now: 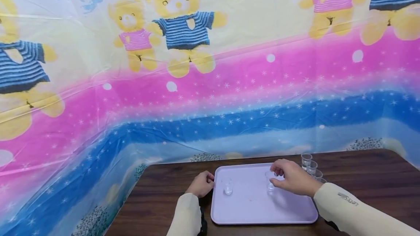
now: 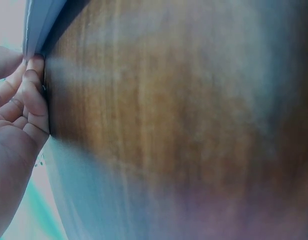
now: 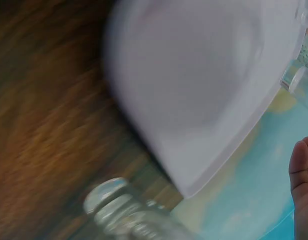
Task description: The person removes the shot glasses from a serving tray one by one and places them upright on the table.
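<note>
A pale lilac tray (image 1: 249, 214) lies on the dark wooden table. My left hand (image 1: 201, 184) grips its left rim, with the fingers (image 2: 35, 97) curled against the edge in the left wrist view. Over the right half of the tray, my right hand (image 1: 293, 177) holds a small clear shot glass (image 1: 270, 185) between thumb and fingers. That glass is upright and at the tray surface; part of it is hidden behind the fingertips. Another clear shot glass (image 1: 228, 187) stands upright on the tray's left part. The right wrist view catches the held glass (image 3: 296, 82) beside some fingers (image 3: 300, 167).
Several more clear shot glasses (image 1: 306, 160) stand in a row just right of the tray, partly behind my right wrist. The wooden table (image 1: 364, 170) extends to both sides. Behind its back edge hangs a cloth (image 1: 242, 83) printed with bears.
</note>
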